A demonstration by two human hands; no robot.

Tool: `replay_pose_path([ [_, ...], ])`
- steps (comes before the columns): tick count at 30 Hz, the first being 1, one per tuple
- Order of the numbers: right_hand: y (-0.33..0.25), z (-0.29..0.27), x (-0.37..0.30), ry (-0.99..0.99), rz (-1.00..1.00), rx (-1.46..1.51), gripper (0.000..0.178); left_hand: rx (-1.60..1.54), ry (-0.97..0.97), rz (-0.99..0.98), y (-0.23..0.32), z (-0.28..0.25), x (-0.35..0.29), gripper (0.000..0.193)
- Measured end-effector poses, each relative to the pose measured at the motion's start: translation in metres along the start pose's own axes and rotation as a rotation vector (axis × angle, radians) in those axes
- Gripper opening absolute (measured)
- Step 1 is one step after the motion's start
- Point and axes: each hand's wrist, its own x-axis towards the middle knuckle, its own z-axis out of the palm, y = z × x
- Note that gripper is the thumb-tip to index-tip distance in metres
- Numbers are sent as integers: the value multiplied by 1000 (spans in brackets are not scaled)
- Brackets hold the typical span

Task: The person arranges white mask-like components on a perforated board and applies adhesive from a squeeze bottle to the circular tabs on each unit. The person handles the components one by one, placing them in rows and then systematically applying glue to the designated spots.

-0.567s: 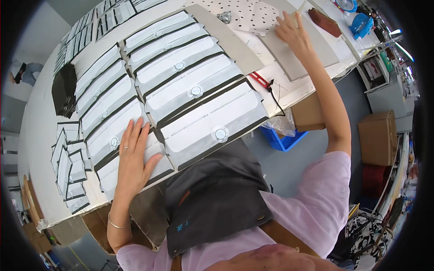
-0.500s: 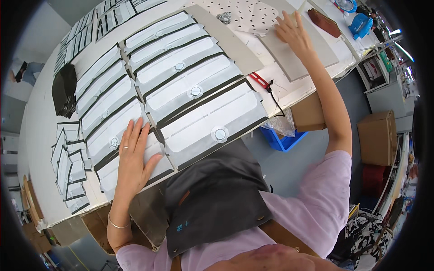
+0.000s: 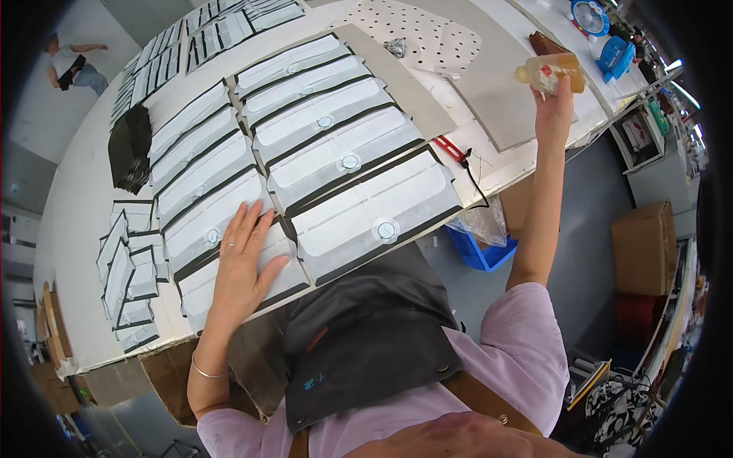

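Right fingers (image 3: 564, 88) have moved, now holding a yellowish bottle (image 3: 568, 67) sideways.

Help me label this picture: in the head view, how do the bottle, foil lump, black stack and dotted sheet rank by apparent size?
1. Dotted sheet
2. Black stack
3. Bottle, in the right hand, possibly enlarged by nearness
4. Foil lump
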Motion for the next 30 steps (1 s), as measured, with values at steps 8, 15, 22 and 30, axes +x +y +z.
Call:
replay_pose_path([
  [8, 22, 1, -40, 250, -11, 299, 53, 51, -15, 116, 36, -41, 52, 59],
  [15, 18, 16, -64, 349, -260, -243, 45, 25, 87, 311, 31, -20, 246, 48],
  [22, 5, 40, -77, 424, -240, -280, 67, 187, 154, -46, -41, 37, 473, 58],
  [30, 5, 35, -81, 362, -231, -416, 89, 205, 24, -347, -64, 71, 579, 66],
])
